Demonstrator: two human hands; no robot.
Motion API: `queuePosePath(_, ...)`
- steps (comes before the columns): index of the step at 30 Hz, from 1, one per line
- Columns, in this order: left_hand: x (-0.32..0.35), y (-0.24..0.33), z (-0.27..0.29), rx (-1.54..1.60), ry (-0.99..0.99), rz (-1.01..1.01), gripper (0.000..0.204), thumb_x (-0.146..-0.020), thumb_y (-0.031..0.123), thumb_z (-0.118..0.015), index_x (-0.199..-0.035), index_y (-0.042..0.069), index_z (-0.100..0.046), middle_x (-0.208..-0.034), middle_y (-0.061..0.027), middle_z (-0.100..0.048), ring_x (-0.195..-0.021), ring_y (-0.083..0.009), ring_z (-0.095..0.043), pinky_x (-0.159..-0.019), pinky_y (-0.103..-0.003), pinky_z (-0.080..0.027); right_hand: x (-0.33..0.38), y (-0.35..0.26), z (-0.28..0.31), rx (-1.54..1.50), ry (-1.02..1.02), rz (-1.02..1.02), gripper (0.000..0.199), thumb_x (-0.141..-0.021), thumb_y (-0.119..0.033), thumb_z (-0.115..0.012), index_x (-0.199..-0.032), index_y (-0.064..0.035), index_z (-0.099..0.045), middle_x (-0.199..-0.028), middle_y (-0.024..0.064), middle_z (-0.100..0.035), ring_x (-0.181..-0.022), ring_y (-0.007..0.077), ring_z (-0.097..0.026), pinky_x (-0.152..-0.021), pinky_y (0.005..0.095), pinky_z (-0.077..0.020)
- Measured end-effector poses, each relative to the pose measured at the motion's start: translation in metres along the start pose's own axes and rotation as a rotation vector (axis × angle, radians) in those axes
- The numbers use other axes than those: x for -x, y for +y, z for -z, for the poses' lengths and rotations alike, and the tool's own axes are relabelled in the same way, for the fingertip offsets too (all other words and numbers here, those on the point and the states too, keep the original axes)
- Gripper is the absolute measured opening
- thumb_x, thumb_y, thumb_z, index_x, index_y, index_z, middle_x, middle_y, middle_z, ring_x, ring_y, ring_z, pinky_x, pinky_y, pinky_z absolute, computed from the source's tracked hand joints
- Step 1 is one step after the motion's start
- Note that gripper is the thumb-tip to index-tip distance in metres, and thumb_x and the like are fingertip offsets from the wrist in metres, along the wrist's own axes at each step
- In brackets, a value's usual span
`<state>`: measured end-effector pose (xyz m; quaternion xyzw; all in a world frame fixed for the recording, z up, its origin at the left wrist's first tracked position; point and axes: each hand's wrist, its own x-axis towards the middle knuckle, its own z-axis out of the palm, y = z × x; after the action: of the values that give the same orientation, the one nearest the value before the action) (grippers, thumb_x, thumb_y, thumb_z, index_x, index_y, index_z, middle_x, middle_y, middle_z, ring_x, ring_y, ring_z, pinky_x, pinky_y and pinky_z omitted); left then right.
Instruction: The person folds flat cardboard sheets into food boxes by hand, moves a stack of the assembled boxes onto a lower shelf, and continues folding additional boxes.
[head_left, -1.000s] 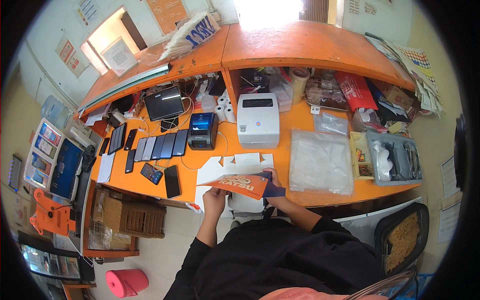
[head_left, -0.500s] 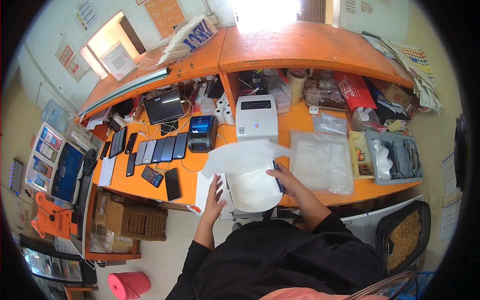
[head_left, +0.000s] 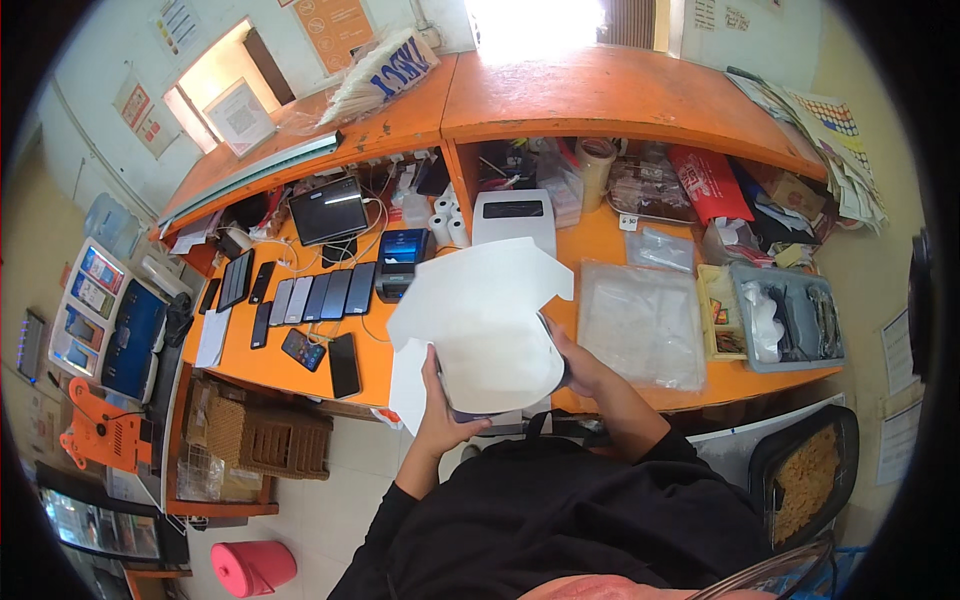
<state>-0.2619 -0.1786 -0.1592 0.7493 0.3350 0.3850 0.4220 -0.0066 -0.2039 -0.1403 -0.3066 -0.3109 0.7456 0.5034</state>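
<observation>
A cardboard box [head_left: 502,362] with a white inside and a dark outside is held in front of my body, over the front edge of the orange counter. Its lid [head_left: 478,282] stands unfolded toward the far side, with notched flaps. My left hand [head_left: 442,424] grips the box's near left corner, some fingers out of sight along its side. At the right wall, my right hand [head_left: 578,368] holds the box, with its fingertips hidden beneath. The inside of the box is bare white. Behind the lid stands a white label printer [head_left: 513,215], partly covered by it.
Several phones [head_left: 336,293] lie on the counter's left, beside a small dark receipt printer [head_left: 402,262]. Clear plastic bags [head_left: 640,325] lie at the right, next to a grey-blue tray [head_left: 790,315]. A chair [head_left: 805,475] and a pink bucket [head_left: 252,568] stand below.
The lid has swung farther up and away, opening wider. My left hand has gone from spread fingers beside the box to gripping its corner. My right hand has moved lower along the side.
</observation>
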Motion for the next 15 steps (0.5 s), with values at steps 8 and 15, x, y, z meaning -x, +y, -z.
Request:
queuePosePath(8, -0.001, 0.031, -0.003, 0.404, 0.027, 0.136, 0.108, -0.063, 0.026, -0.080, -0.140, 0.012, -0.005, -0.133, -0.0157, -0.029, -0.123, -0.0291, -0.034, -0.103, -0.040, -0.031, 0.010, 0.006, 0.002, 0.718, -0.052, 0.277, 0.115, -0.067, -0.022, -0.082, -0.146, -0.0162, 0.001, -0.150, 0.0113, -0.006, -0.137, 0.0231, -0.010, -0.109, 0.0356, -0.0157)
queuePosePath(15, 0.004, 0.022, -0.005, 0.638, 0.095, 0.217, 0.099, -0.066, 0.022, -0.074, -0.137, 0.014, -0.007, -0.130, -0.0145, -0.028, -0.125, -0.0271, -0.031, -0.102, -0.040, -0.031, 0.021, -0.003, -0.008, 0.334, -0.099, 0.251, 0.107, -0.070, -0.011, -0.077, -0.144, -0.0157, 0.001, -0.146, 0.0134, -0.009, -0.135, 0.0270, -0.011, -0.109, 0.0382, -0.0142)
